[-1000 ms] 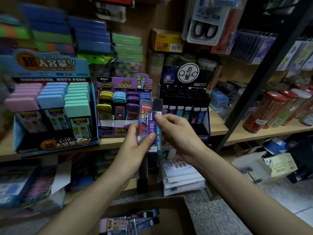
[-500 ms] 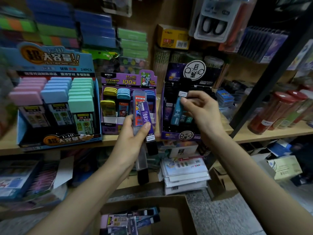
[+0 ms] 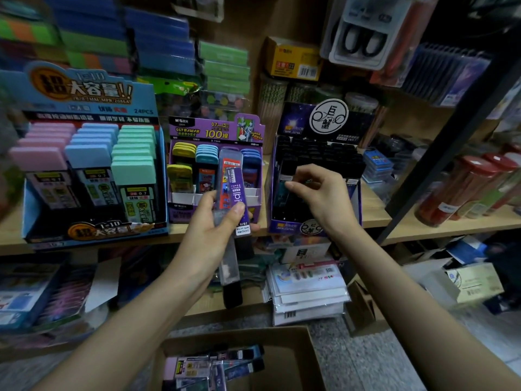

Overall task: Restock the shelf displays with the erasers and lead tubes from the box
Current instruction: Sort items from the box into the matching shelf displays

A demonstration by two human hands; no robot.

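Observation:
My left hand (image 3: 210, 231) grips a bunch of lead tubes (image 3: 235, 193) upright in front of the purple display (image 3: 217, 131): a purple one, a red one and a clear one with a black cap hanging below. My right hand (image 3: 321, 193) reaches into the dark display box (image 3: 315, 119) and pinches the top of a teal lead tube (image 3: 282, 191) that stands among the black-capped tubes. The open cardboard box (image 3: 298, 351) lies below on the floor with several lead tubes (image 3: 214, 365) in it. A blue display (image 3: 93, 88) of pastel cases stands at the left.
The displays stand on a wooden shelf (image 3: 375, 221). A black upright post (image 3: 451, 136) divides it from red-lidded jars (image 3: 462, 187) on the right. Stacked packets (image 3: 307, 292) fill the lower shelf. Small cartons (image 3: 473, 280) sit on the floor at the right.
My right hand took the teal tube from the bunch, carried it right and lowered it into the dark display. My left hand stayed in place with the remaining tubes.

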